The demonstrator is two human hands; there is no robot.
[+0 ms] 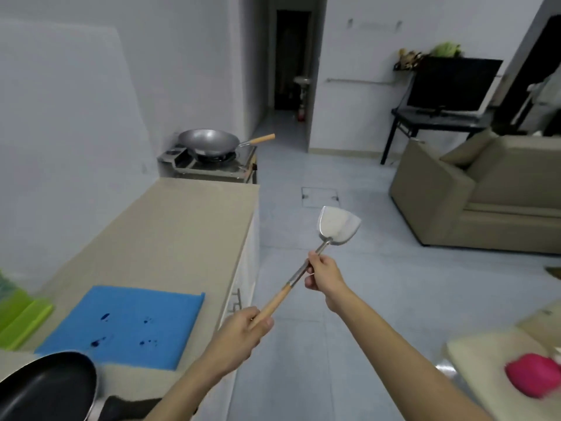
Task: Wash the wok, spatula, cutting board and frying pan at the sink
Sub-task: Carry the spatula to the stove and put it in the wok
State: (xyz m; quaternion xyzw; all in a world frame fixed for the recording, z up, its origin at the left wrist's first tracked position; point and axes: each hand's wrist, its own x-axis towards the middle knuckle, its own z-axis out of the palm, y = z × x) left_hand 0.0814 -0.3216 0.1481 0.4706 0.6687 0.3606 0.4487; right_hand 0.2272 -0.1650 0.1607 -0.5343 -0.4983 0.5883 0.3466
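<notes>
Spatula (pixel 303 268) held in mid-air over the tiled floor (pixel 364 299), beside the worktop (pixel 170 226) edge, blade up and tilted away, handle slanting down to the left. Left hand (pixel 243 335): grip clenched round the wooden end of the handle, fingers wrapped, thumb along the top. Right hand (pixel 324 276): grip closed on the metal shaft just below the blade, fingers curled round it. Both grips grasping the spatula; neither slack.

Wok (pixel 209 142) sitting on a gas stove (pixel 212 168) at the far end of the worktop, wooden handle pointing right, well apart from both hands. Frying pan (pixel 45 387), black inside, at the lower left corner on the worktop, partly cut off by the frame edge. Blue mat (pixel 127 323) flat on the worktop just beyond the pan, dark wet spots on it. Green item (pixel 21 314) at the left edge, partly out of view; identity unclear. Pink object (pixel 531 378) blurred, at lower right on a pale surface. Sofa (pixel 485 192) and dark screen (pixel 452 83) at the far right.
</notes>
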